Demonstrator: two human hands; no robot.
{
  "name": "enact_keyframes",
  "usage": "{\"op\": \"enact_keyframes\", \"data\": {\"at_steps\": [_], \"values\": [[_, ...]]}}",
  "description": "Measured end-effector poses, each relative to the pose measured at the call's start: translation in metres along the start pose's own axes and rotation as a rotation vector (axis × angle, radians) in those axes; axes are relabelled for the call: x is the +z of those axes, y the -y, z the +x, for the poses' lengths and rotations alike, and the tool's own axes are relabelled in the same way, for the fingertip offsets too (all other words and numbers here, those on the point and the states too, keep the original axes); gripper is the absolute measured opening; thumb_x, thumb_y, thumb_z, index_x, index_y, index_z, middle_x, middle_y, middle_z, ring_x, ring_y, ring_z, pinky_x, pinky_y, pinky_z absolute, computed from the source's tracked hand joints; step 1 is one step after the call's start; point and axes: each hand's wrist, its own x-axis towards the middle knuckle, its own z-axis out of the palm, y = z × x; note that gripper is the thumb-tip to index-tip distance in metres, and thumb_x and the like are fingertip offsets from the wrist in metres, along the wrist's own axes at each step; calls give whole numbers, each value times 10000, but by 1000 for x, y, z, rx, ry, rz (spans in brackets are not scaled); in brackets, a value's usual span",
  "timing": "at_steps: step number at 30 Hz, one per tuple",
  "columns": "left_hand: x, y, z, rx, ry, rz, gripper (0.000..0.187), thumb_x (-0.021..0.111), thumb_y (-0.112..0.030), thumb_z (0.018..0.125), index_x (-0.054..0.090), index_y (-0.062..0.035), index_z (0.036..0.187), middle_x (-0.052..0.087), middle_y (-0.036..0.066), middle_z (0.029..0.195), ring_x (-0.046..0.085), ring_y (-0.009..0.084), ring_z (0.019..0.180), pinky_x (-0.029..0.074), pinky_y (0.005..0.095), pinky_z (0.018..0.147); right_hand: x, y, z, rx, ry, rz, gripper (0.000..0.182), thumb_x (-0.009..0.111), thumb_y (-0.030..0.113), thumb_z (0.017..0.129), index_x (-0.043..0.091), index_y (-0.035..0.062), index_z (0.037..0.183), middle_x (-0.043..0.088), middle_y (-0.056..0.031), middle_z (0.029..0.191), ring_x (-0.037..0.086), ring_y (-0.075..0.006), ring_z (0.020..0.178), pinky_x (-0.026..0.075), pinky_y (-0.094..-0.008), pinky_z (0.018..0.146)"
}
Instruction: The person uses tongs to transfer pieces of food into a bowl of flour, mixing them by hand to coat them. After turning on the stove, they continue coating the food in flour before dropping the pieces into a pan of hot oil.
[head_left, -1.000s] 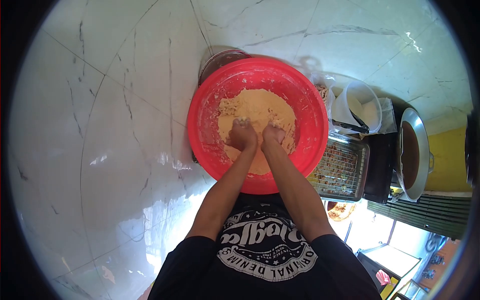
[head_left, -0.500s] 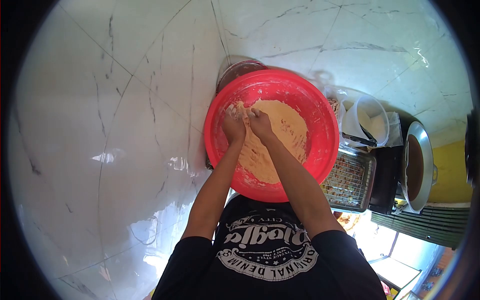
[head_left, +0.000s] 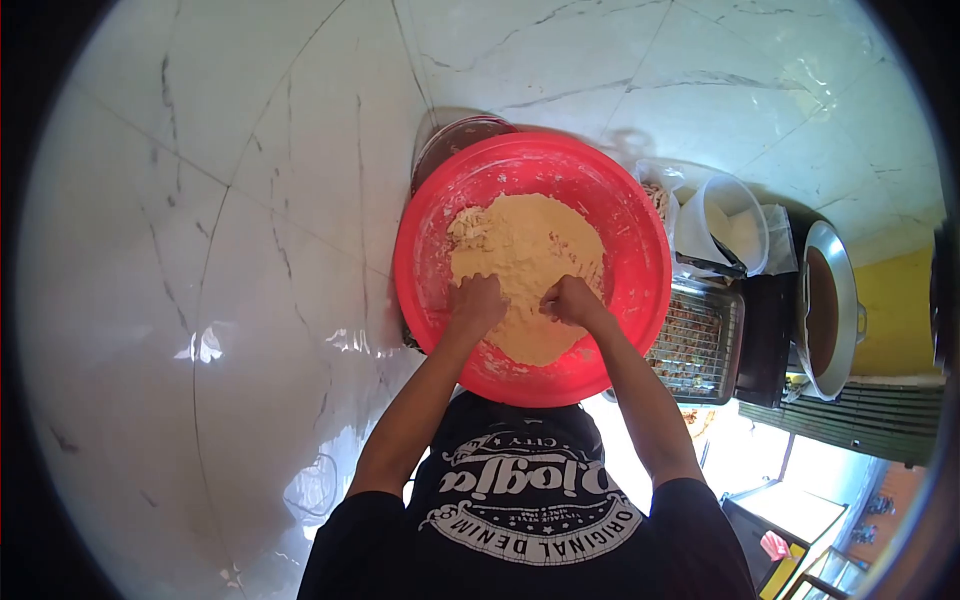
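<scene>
A big red basin [head_left: 645,250] holds a wide bed of pale yellow flour [head_left: 540,235]. My left hand [head_left: 480,303] is at the near left part of the flour, its fingers curled down and the tips hidden. Right of it, my right hand [head_left: 572,300] is closed like a fist, low over the flour; whatever may be inside the fingers is hidden. Beyond my left hand, at the far left of the flour, lies a clump of flour-coated pieces [head_left: 470,228], which neither hand touches.
A wire rack on a tray [head_left: 695,340] stands right of the basin, with browned bits beneath it. Behind it are a clear tub [head_left: 740,225] of white powder and black-handled tongs [head_left: 722,262]. Farther right sits a wide metal pan [head_left: 850,310] of brown liquid. Marble-patterned tiles surround the basin.
Both hands have left the floury clump at the far left and come toward me. They have moved apart, and the clump now lies on the flour.
</scene>
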Motion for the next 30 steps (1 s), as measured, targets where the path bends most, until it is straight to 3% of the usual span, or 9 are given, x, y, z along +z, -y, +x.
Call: {"op": "enact_keyframes", "data": {"at_steps": [2,4,7,14,17,20,24,30], "values": [[3,-1,-3,8,41,-7,419,622,-339,785,557,-60,1092,587,164,1051,545,320,1042,385,496,903,-4,-10,-10,101,2,85,84,624,32,725,681,9,783,661,-133,703,658,-226,638,531,-337,590],[4,1,-1,31,27,-36,434,615,-358,785,557,-56,1091,608,165,1014,566,323,1009,416,466,875,-10,-20,-16,138,21,403,93,641,76,760,674,-9,774,640,-100,648,642,-164,585,520,-290,537],[4,3,1,38,45,-27,461,611,-365,784,551,-48,1114,613,167,1010,576,323,990,439,444,846,-18,-23,-29,150,-25,451,106,636,80,788,673,-18,779,625,-74,624,628,-127,579,504,-258,506],[18,-8,-4,156,38,-104,517,611,-378,785,538,-19,1149,615,174,1022,577,313,993,448,410,839,-40,4,-87,159,-246,529,108,615,53,810,671,-37,833,636,-86,646,625,-128,582,505,-247,531],[25,-20,-16,170,122,-180,519,591,-400,803,513,-59,1186,582,173,1091,536,329,1061,398,478,890,-39,-8,-111,52,-335,632,130,608,64,827,660,-49,863,648,-96,696,629,-129,607,521,-250,568],[25,-41,-25,229,68,-174,532,591,-403,803,518,-41,1186,586,181,1086,554,333,1031,414,464,873,-78,-13,-136,74,-354,732,150,572,64,856,646,-61,895,654,-104,750,634,-139,641,535,-259,600],[33,-73,-44,212,-27,-267,537,594,-408,804,530,-19,1170,592,189,1081,562,328,1024,432,423,864,-148,-49,-185,-47,-460,750,173,557,85,883,634,-66,917,644,-90,770,631,-128,680,543,-256,612],[45,-126,-74,10,-144,-381,505,605,-393,808,557,2,1119,604,199,1074,574,329,1023,442,393,868,-302,-185,-279,-22,-939,447,197,490,43,886,616,-88,964,636,-112,814,637,-157,719,555,-274,679]]}}
